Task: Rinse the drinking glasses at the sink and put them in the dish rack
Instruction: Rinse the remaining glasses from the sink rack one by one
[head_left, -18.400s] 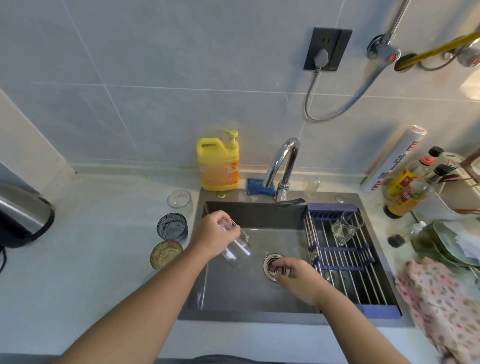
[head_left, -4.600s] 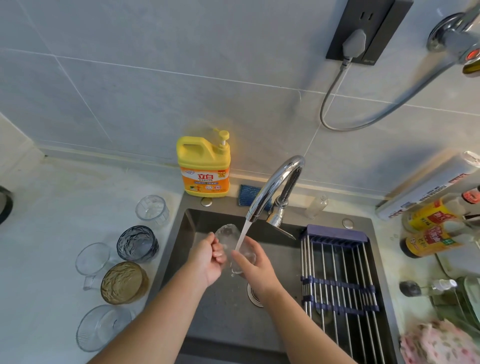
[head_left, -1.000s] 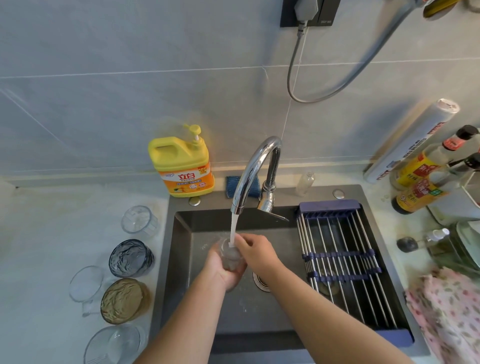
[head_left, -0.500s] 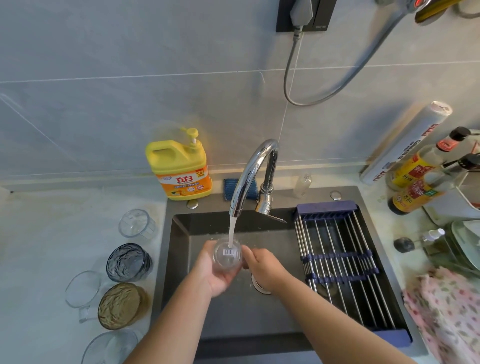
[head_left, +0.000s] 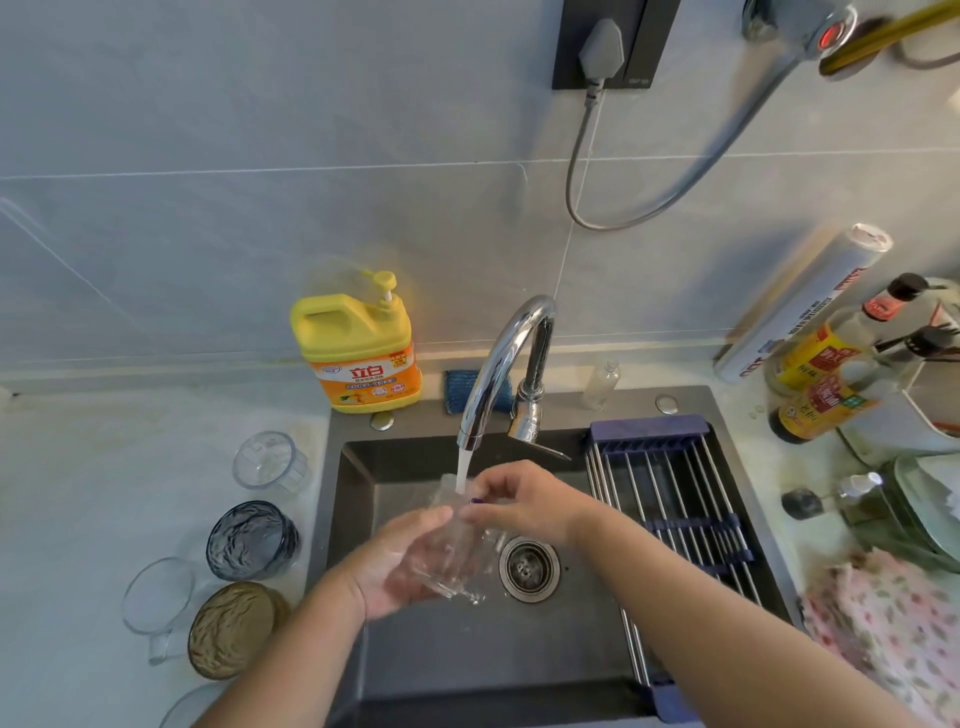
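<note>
Over the dark sink (head_left: 467, 654) I hold a clear drinking glass (head_left: 457, 551) tilted, its mouth up under the running faucet (head_left: 498, 374). My left hand (head_left: 400, 566) cups the glass from below and the left. My right hand (head_left: 524, 504) pinches its rim at the top, where the water stream lands. The roll-up dish rack (head_left: 670, 509) spans the right part of the sink and shows no glasses on it. Several more glasses stand on the counter to the left: a clear ribbed one (head_left: 270, 462), a blue one (head_left: 252, 540), an amber one (head_left: 231, 629) and a clear mug (head_left: 158, 597).
A yellow detergent bottle (head_left: 358, 348) and a blue sponge (head_left: 460, 382) sit behind the sink. The drain (head_left: 527, 569) lies just right of the glass. Sauce bottles (head_left: 826, 384), a foil roll (head_left: 800, 306), plates (head_left: 930, 504) and a floral cloth (head_left: 893, 629) crowd the right counter.
The glass has tipped from upright to slanted under the stream. My right hand has moved up to its rim, and my left hand now cradles it lower down.
</note>
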